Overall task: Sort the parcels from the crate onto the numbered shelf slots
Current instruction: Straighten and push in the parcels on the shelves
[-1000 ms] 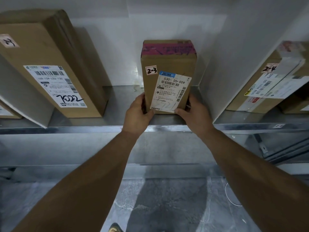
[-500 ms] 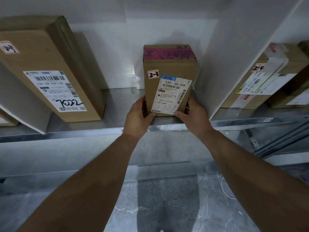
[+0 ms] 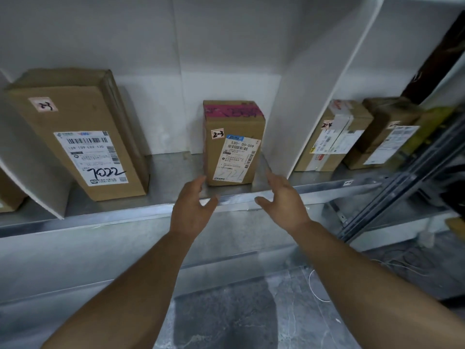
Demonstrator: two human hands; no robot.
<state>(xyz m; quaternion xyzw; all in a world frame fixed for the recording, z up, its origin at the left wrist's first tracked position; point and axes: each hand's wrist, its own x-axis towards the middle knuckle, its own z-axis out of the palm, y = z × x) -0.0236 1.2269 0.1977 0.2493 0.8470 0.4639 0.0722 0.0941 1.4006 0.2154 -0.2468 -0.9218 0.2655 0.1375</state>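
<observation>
Shelf bay, catalogued left to right.

1. White slanted divider panel (image 3: 32, 177): marks the bay's left wall, with the corner of another brown box (image 3: 7, 195) beyond it, mostly out of view.

2. Large tall brown cardboard box with a white shipping label marked "7022" (image 3: 75, 137): it stands on end and leans back to the left. A small handwritten tag near its top appears to read 2-3. It stands label-forward, probably so the tag can be read.

3. Bare galvanised metal shelf (image 3: 173, 167): it carries every item listed here. Open floor between items 2 and 5 leaves room for more parcels.

4. Left hand (image 3: 192, 207): fingers spread and relaxed, holding nothing. The fingertips lie just beside the small parcel's lower left corner; contact cannot be told.

5. Small upright brown cardboard parcel with pink tape across its top and a white label (image 3: 234, 142): the task's thing. It stands on the shelf near the front edge, on the right side of the bay close to the right divider. Its tag reads 2-3, matching item 2, so it is judged to be in its proper slot and placed.

6. Right hand (image 3: 284, 197): fingers apart and empty, clear of the parcel's right side.

7. White slanted divider (image 3: 302, 109): separates this bay from the next.

8. Brown taped boxes in the neighbouring bay (image 3: 332, 139): the nearer one is tagged 2-4, so this is a different slot.

The crate is not in view.
</observation>
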